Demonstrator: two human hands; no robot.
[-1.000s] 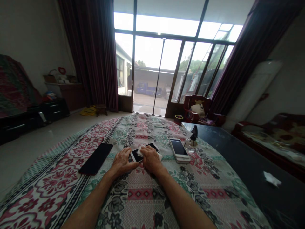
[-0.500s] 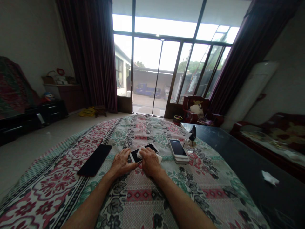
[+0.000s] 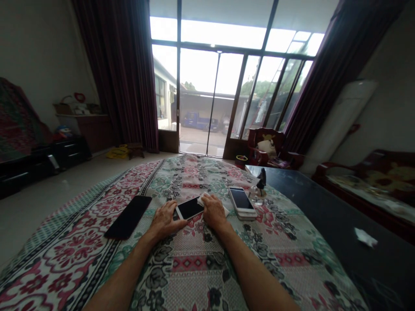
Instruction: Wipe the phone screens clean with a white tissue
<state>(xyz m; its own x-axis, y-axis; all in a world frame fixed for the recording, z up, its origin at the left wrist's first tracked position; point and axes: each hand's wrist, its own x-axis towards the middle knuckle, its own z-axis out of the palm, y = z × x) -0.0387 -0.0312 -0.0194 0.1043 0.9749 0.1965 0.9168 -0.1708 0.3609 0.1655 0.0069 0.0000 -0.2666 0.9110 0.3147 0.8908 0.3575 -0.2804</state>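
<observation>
A white smartphone (image 3: 190, 208) with a dark screen lies on the patterned tablecloth (image 3: 191, 246). My left hand (image 3: 164, 218) grips its left end, thumb along the near edge and fingers at the far side. At the phone's right end, my right hand (image 3: 214, 211) presses a crumpled white tissue (image 3: 201, 199) onto the screen; a corner of white shows past the hand's right side too. A large black phone (image 3: 129, 217) lies face up left of my left hand. To the right of my right hand sits a stack of white phones (image 3: 242, 202).
A clear spray bottle (image 3: 260, 190) with a black top stands beyond the stacked phones. A dark table (image 3: 311, 207) adjoins on the right, with a crumpled tissue (image 3: 365, 237) on it. Behind are a wooden chair (image 3: 266, 147) and glass doors (image 3: 207, 103).
My right hand has slid rightward with the tissue, from the middle of the phone to its right end, uncovering more screen. My left hand stays on the left end.
</observation>
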